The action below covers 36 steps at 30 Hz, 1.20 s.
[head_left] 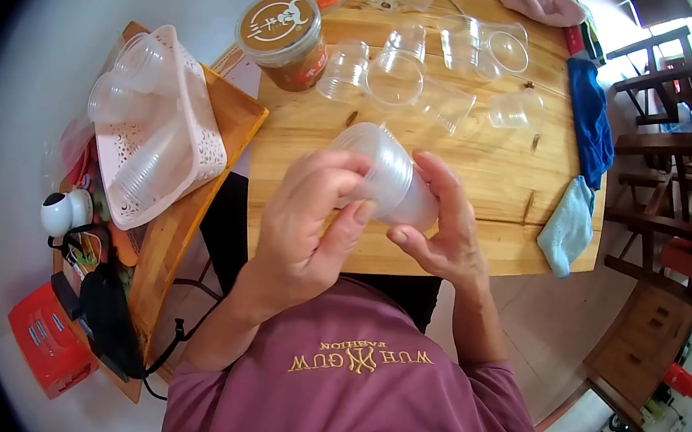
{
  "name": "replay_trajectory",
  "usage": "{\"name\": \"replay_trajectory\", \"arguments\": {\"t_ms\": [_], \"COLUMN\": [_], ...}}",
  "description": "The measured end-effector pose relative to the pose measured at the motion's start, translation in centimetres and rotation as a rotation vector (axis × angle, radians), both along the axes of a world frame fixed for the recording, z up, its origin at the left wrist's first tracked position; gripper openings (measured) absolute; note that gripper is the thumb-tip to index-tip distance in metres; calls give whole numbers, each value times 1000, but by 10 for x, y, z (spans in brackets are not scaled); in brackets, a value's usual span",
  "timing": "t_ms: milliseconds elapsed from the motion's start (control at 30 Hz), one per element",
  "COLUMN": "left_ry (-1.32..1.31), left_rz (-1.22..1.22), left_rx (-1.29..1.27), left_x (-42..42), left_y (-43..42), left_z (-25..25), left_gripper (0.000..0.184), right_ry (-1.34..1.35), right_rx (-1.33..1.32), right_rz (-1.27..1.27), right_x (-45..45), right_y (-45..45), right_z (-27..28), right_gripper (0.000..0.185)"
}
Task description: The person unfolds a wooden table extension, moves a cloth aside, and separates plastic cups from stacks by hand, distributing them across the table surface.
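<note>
A stack of clear plastic cups (392, 179) is held between both hands above the near edge of the wooden table. My left hand (313, 212) has its fingers and thumb on the rim end of the stack. Around the other end curls my right hand (451, 223), its thumb below and fingers above. Beyond the hands, several loose clear cups lie or stand on the table, among them an upright one (394, 78), a tilted one (446, 106) and one at the right (516, 110).
Two lidded jars, the nearer (282, 39) with a brown lid, stand at the table's back left. A pink basket (210, 147) with stacked cups sits on a wooden stand at the left. Blue cloths (588, 123) hang along the table's (485, 172) right edge.
</note>
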<state>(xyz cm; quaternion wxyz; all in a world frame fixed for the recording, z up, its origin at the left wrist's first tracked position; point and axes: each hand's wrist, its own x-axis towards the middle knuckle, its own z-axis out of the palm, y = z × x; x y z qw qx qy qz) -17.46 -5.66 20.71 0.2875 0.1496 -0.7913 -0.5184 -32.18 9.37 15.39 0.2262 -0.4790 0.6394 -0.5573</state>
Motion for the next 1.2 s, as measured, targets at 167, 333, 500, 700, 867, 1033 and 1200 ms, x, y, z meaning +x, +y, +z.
{"name": "replay_trajectory", "arguments": {"t_ms": [167,333,500,700,867,1033,1200], "left_ry": [-21,-103,85,189,128,129,-54], "left_rz": [-60,-23,1,54,-5,-198,-100], "left_rx": [216,595,608,280,-167,-199,-369], "left_x": [-5,5,0,-25,-3,8,9], "left_y": [4,12,10,16,16,24,27], "left_z": [-40,-59,-82,-75,-49,-65,-96], "left_gripper": [11,10,8,9,14,17,20], "right_ry": [-266,-329,-402,-510,-682,-788,-753], "right_rx": [106,123,18,-30,-131,-223,-210], "right_rz": [-158,-255,-396,-458,-435,-385,-395], "right_x": [-6,-20,-33,-37,-42,-49,-45], "right_y": [19,39,57,63,67,73,69], "right_z": [-14,-14,-23,-35,-40,-49,-47], "right_gripper": [64,61,57,57,59,61,54]}}
